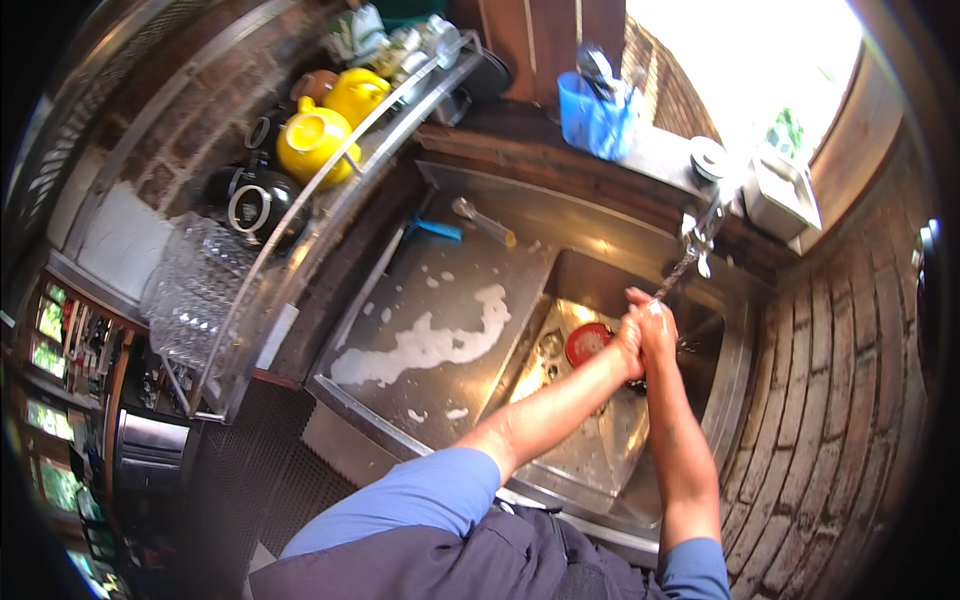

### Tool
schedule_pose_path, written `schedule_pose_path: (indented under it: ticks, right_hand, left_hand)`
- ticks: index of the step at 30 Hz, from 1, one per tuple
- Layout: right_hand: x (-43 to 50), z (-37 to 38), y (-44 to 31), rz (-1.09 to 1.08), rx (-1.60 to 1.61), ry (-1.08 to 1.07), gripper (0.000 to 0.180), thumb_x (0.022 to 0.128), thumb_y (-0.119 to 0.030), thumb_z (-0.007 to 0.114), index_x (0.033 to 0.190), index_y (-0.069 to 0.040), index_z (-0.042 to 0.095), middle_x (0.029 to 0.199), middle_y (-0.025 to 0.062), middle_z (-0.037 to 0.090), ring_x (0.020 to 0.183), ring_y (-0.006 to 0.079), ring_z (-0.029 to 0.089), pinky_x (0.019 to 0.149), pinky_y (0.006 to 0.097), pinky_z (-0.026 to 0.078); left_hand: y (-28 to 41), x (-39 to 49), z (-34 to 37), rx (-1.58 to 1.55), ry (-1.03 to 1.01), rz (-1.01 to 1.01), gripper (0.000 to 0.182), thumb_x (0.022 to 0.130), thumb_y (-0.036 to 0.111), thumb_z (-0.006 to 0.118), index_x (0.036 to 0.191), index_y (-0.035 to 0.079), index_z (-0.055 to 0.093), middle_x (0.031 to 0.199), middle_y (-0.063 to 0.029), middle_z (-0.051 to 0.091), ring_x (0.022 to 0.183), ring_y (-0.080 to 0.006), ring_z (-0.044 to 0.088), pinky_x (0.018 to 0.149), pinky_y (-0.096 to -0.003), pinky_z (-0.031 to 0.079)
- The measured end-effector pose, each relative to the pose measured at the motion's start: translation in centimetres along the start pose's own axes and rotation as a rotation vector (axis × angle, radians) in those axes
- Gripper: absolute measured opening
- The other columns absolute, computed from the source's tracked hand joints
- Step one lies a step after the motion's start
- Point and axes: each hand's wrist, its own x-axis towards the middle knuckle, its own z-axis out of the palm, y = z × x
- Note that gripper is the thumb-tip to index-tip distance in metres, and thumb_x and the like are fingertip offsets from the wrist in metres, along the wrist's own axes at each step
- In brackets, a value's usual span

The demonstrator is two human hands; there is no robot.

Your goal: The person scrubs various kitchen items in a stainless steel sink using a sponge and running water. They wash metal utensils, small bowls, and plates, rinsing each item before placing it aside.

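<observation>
Pressed together over the basin of the stainless steel sink [577, 480], my left hand [631, 343] and my right hand [660, 330] are wet. A twisting stream of water [675, 274] runs from the metal tap [699, 238] onto them. The fingers overlap, so whether they are closed or hold something small is hidden. Just left of my hands, a round red object [587, 344] lies in the basin, partly covered by my left wrist. Near it is a round metal drain fitting [551, 343]. Below my hands, a dark item is mostly hidden.
White foam [427, 341] streaks the drainboard [442, 300], where a blue-handled tool [435, 228] and a brush-like tool [484, 221] lie. At left, a metal rack [300, 255] holds yellow teapots [315, 142] and glassware [199, 292]. A blue utensil holder [596, 116] stands on the ledge; a brick wall [810, 420] borders the right.
</observation>
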Motion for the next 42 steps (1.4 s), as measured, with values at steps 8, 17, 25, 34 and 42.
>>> schedule_pose_path:
  ticks: [8,17,25,34,42]
  right_hand:
    - [0.4,2.0,1.3,0.374,1.292,0.228,0.029,0.092,0.005,0.05,0.12,0.002,0.057,0.124,0.0145,0.058,0.113,0.0251,0.058,0.1,0.0347,0.048]
    - [0.7,1.2,1.6,0.536,1.31,0.168,0.031,0.098,-0.031,0.053,0.11,-0.004,0.06,0.106,0.012,0.066,0.101,0.0277,0.064,0.091,0.0432,0.052]
    - [2.8,2.9,7.1,0.325,1.347,0.133,0.038,0.093,-0.028,0.051,0.118,0.0,0.058,0.106,0.0145,0.064,0.095,0.0276,0.063,0.084,0.0346,0.052]
    - [-0.5,6.5,-4.4,0.448,0.899,0.395,0.058,0.065,0.013,0.036,0.119,0.015,0.059,0.116,0.0267,0.063,0.111,0.0304,0.061,0.097,0.0332,0.047]
    - [-3.5,2.5,2.4,0.547,0.948,0.167,0.029,0.092,-0.002,0.055,0.121,0.0,0.057,0.11,0.0116,0.065,0.096,0.0179,0.066,0.088,0.0315,0.055]
  left_hand:
    - [4.7,2.1,1.3,0.297,-0.159,0.174,0.028,0.083,0.01,0.067,0.109,0.009,0.057,0.076,-0.0085,0.061,0.072,-0.024,0.064,0.068,-0.0404,0.057]
    - [4.0,2.5,4.7,2.124,0.161,0.614,0.044,0.086,0.041,0.06,0.112,0.007,0.067,0.113,-0.0216,0.065,0.112,-0.0368,0.058,0.098,-0.0435,0.045]
    - [1.2,-0.1,1.1,0.936,0.144,0.603,0.055,0.089,0.035,0.063,0.133,0.005,0.052,0.123,-0.0133,0.061,0.115,-0.0305,0.058,0.104,-0.0385,0.04]
    - [5.6,0.3,-1.5,0.177,0.02,0.064,0.027,0.083,0.01,0.067,0.108,0.01,0.057,0.092,-0.0119,0.064,0.085,-0.0286,0.065,0.078,-0.0445,0.055]
    - [4.8,0.4,-1.9,2.196,0.132,0.787,0.035,0.092,0.031,0.064,0.108,0.001,0.061,0.087,-0.0144,0.068,0.075,-0.0219,0.064,0.072,-0.0374,0.052]
